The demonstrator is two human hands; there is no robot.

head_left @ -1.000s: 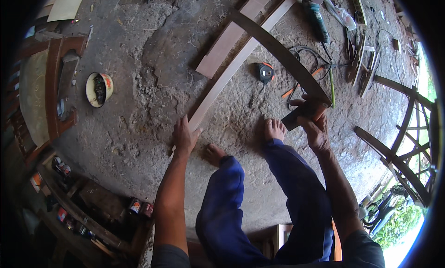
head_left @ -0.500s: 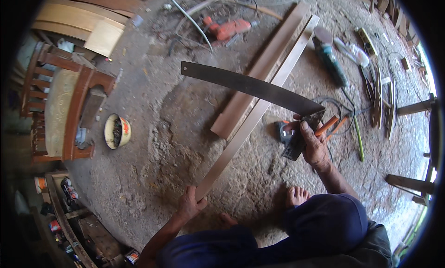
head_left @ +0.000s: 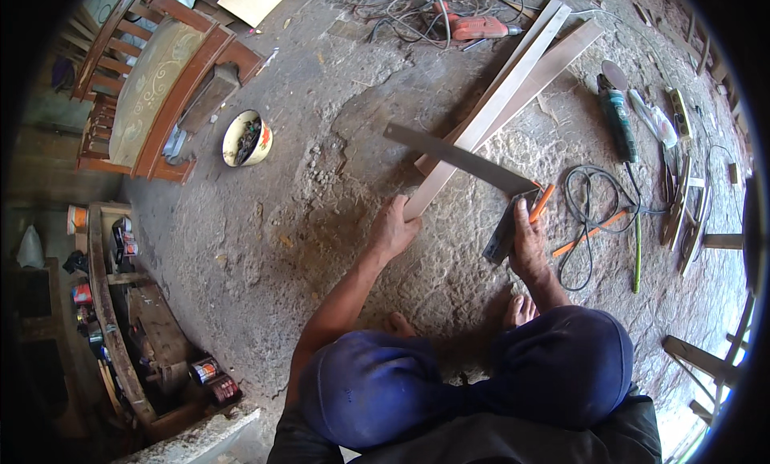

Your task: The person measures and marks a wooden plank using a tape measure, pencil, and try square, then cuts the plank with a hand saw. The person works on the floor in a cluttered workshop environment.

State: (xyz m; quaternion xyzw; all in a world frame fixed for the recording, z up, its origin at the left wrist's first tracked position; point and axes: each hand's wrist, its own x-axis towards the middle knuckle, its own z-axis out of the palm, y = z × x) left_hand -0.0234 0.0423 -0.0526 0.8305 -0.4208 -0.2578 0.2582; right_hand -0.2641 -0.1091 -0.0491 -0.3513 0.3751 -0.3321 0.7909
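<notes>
My right hand (head_left: 527, 243) is closed round a large try square, its long metal blade (head_left: 461, 158) pointing left and its dark stock (head_left: 503, 230) angling down toward me. An orange pencil (head_left: 543, 203) sticks up from the same hand. My left hand (head_left: 393, 228) grips the near end of a long, pale wooden strip (head_left: 487, 113). Away from me, the strip crosses over a second, broader board (head_left: 553, 65) on the floor. The blade passes across the strip, beyond my left hand; whether they touch I cannot tell.
An angle grinder (head_left: 618, 121), a coiled cable (head_left: 589, 215) and a power strip (head_left: 681, 115) lie at right. A red drill (head_left: 479, 28) lies among cords at the back. Left are an enamel bowl (head_left: 248, 139), a carved wooden furniture piece (head_left: 154, 87) and a wooden frame (head_left: 108, 303) near several cans.
The strip has swung from beside the broader board to lying across it. My left hand has moved away from me with its end. The square's blade is now steeper; the view has shifted.
</notes>
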